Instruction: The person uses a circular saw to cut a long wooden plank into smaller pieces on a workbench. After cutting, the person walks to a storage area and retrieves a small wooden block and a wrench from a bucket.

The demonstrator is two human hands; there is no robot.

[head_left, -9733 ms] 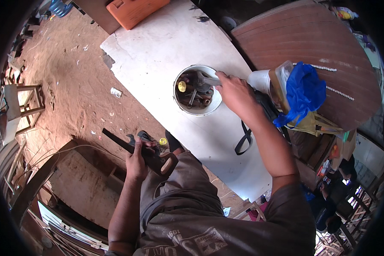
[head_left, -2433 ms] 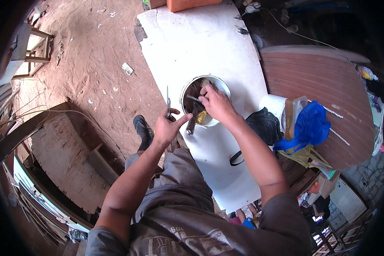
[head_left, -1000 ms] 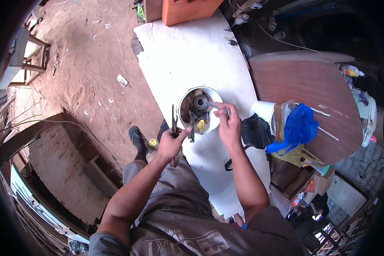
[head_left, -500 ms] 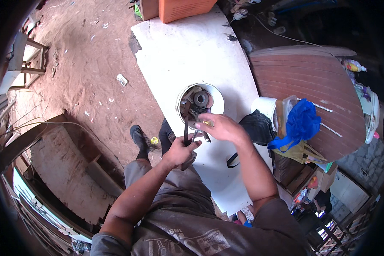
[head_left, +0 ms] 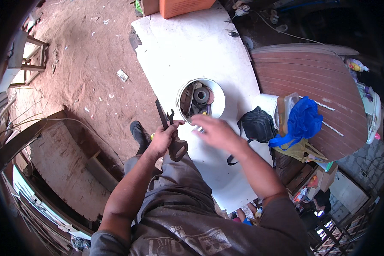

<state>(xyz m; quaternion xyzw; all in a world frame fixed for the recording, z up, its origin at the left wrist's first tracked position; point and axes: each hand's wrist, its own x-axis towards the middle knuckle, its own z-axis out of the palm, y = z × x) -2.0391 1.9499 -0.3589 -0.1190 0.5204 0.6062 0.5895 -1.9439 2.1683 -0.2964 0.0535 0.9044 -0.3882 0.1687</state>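
While left hand (head_left: 161, 141) clamps the dark tools (head_left: 170, 128), right hand (head_left: 215, 132), blurred, grip unclear, hovers beside white bucket (head_left: 215, 91); steady both before picking.

right hand (head_left: 215, 132) motion-blurred, bucket (head_left: 217, 91) contents indistinct

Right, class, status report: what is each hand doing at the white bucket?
Left hand grips open-ended spanners beside the white bucket. Right hand blurred just below the bucket; contents unclear. Black pouch lies right of it.

White board (head_left: 187, 51), bucket (head_left: 215, 112) (parts inside), black pouch (head_left: 257, 124)
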